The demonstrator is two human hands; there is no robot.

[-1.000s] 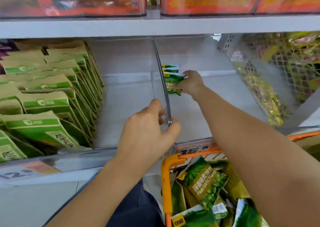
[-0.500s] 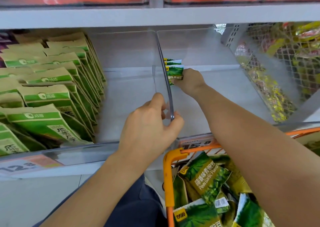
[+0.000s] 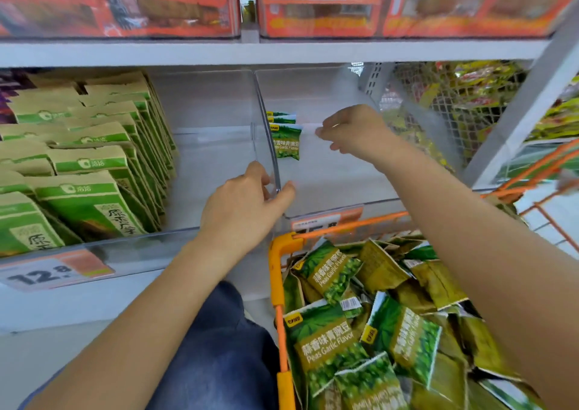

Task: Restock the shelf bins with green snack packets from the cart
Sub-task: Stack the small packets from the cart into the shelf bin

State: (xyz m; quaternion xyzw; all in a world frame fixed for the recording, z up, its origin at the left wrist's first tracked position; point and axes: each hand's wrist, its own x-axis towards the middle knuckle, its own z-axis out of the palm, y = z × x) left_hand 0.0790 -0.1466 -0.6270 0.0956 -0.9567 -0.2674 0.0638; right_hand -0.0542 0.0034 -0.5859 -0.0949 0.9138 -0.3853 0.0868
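Three green pea snack packets (image 3: pixel 285 140) stand upright at the back left of a clear shelf bin (image 3: pixel 329 174), against its divider. My left hand (image 3: pixel 247 206) pinches the front edge of that clear divider (image 3: pixel 266 127). My right hand (image 3: pixel 354 129) hovers inside the bin just right of the packets, fingers loosely curled, holding nothing. Below, an orange cart (image 3: pixel 277 278) holds several green pea packets (image 3: pixel 329 344) in a loose pile.
The neighbouring bin on the left is packed with green and brown paper packets (image 3: pixel 81 171). Red-orange boxes (image 3: pixel 125 2) fill the shelf above. A wire mesh panel (image 3: pixel 454 102) with yellow packets stands right. Price tags (image 3: pixel 53 271) line the shelf front.
My right hand has let go of the packet it was setting against the divider and has drawn back to the right. My left hand keeps its hold on the divider.
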